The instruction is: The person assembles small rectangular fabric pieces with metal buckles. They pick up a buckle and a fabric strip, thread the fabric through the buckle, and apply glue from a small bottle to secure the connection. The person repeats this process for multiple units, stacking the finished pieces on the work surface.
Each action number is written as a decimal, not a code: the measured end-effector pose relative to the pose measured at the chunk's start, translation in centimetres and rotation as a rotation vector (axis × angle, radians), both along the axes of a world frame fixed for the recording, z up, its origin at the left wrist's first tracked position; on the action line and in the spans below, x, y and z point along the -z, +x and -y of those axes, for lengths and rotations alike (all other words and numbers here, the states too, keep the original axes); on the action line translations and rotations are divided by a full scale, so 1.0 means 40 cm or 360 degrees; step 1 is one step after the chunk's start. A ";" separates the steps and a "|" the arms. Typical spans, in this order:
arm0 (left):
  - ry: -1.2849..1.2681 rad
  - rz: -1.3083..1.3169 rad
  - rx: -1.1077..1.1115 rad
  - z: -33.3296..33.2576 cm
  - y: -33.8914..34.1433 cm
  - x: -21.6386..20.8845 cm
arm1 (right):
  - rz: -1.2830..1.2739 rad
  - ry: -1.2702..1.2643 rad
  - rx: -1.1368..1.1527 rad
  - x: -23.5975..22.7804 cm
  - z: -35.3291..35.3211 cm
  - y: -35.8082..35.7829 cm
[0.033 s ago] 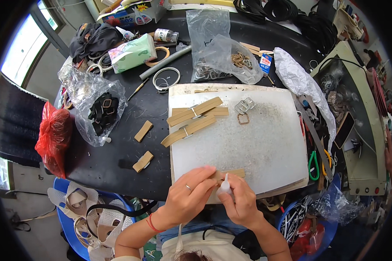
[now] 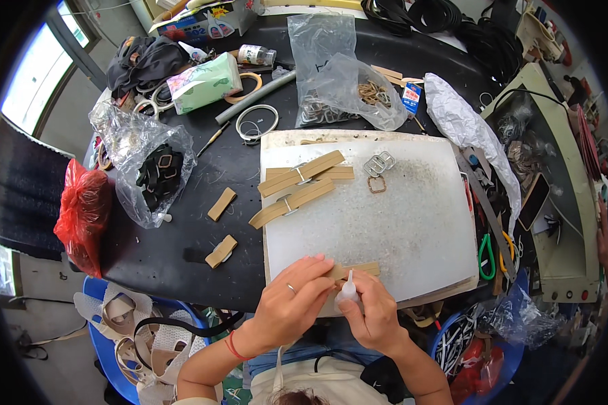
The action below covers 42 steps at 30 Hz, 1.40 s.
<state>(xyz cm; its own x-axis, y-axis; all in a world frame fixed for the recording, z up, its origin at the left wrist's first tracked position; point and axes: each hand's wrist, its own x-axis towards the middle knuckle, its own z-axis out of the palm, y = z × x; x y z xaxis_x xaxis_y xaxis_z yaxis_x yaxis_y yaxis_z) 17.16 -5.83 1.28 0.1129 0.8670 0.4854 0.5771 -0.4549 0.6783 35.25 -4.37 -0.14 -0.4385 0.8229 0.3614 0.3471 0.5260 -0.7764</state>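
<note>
At the near edge of the white board [image 2: 412, 236], my left hand [image 2: 297, 290] is closed on a tan strap [image 2: 338, 272], its fingers hiding most of it. My right hand [image 2: 375, 314] grips a small white squeeze bottle [image 2: 348, 292] with its thin nozzle pointing up, close beside my left fingertips. Another tan strip [image 2: 366, 267] shows just beyond the right fingers. Farther up the board lie tan straps [image 2: 311, 194] with metal buckles on them. Several loose square buckles [image 2: 378, 164] are to their right, one brownish.
Two short tan loops [image 2: 223, 204] lie on the black table left of the board. Clear bags [image 2: 348, 94] with buckles stand behind it. Green-handled scissors [image 2: 486, 256] and a metal ruler [image 2: 488, 202] are at the right. Blue tubs [image 2: 101, 337] flank me below.
</note>
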 end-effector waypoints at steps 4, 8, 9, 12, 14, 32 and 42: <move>-0.0073 -0.0054 0.0072 0.006 -0.034 0.014 | -0.0005 0.0016 -0.0002 0.003 0.001 0.001; -0.0043 -0.0289 0.0114 0.011 -0.045 0.010 | -0.0019 -0.0048 -0.0021 -0.003 -0.005 0.002; -0.0058 -0.0279 0.0106 0.013 -0.042 0.013 | -0.0011 -0.0054 -0.0021 -0.007 -0.005 0.002; -0.0052 -0.0308 0.0096 0.014 -0.039 0.014 | -0.0187 -0.0357 0.0034 -0.020 -0.001 0.014; -0.0019 -0.0254 0.0042 0.014 -0.034 0.017 | -0.0239 -0.0441 0.0088 -0.038 0.003 0.035; 0.0130 0.0016 -0.0178 0.035 -0.017 0.064 | 0.0436 0.0092 0.0319 -0.073 0.001 0.058; 0.0130 0.0013 -0.0171 0.035 -0.017 0.067 | 0.0500 0.0108 0.0177 -0.097 0.001 0.029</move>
